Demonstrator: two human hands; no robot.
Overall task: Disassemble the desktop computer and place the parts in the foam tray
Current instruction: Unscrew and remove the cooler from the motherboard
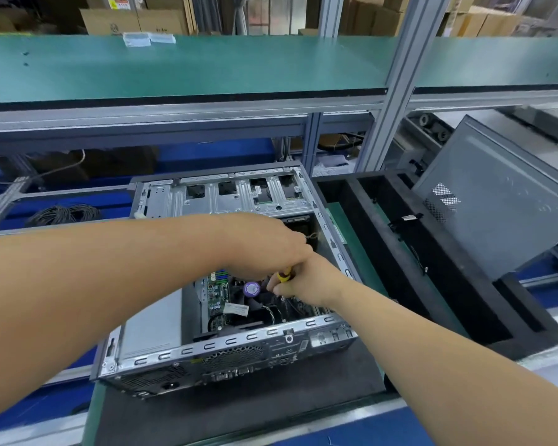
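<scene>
— What's in the open grey metal computer case (229, 346)?
— Both hands: right hand (306, 281) grips a yellow-handled screwdriver (284, 274); left hand (264, 243) above it, grip hidden.
— The black foam tray (438, 268)?
— Right of them, holding small cables.

Computer case (239, 346): bare stamped sheet metal, dull silver sheen, perforated rear grille. Foam tray (400, 252): matt black foam, finely rough. Side panel (496, 201): smooth grey painted metal. Shelf (174, 66): matt green mat. Screwdriver (284, 274) handle: glossy yellow plastic.
</scene>
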